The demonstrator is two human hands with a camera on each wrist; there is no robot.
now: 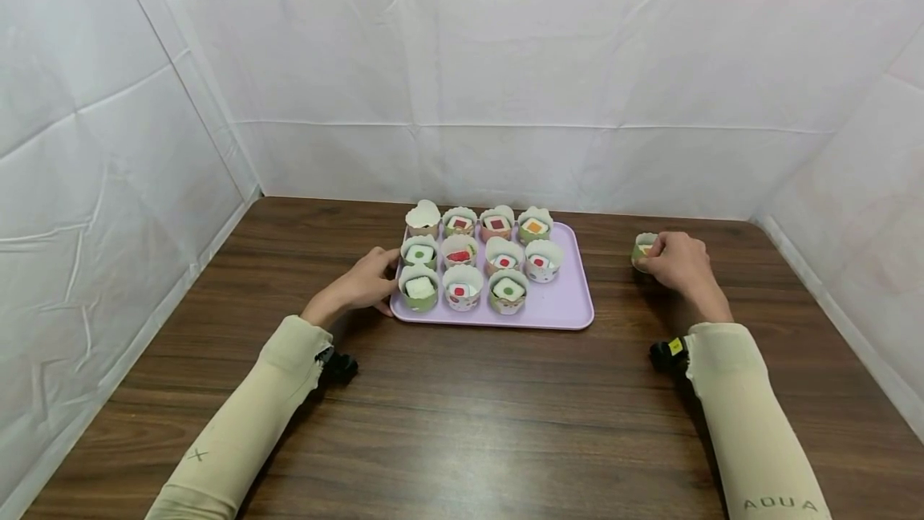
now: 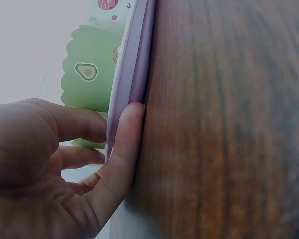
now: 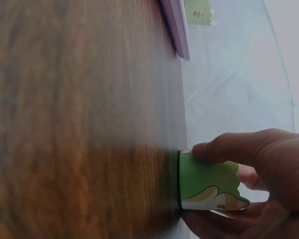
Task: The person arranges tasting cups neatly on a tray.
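Note:
My left hand point(image 1: 363, 281) pinches the left edge of a lilac tray point(image 1: 563, 303). In the left wrist view its thumb point(image 2: 127, 132) lies along the outer side of the rim and the other fingers bend over it, beside a green paper cup point(image 2: 92, 69) with an avocado print. Paper cake cups stand in rows on the tray, with small square cakes showing in several. At the right, my right hand point(image 1: 677, 265) grips a single green cake cup point(image 3: 207, 179) between thumb and fingers. That cup stands upright at the wood surface, and something pale yellow shows inside.
The cups and tray sit on a dark wooden table point(image 1: 462, 416). White sheeting point(image 1: 520, 62) rises behind it and along both sides. On the tray, a white-and-red printed cup point(image 1: 543, 260) stands at the right end of the middle row.

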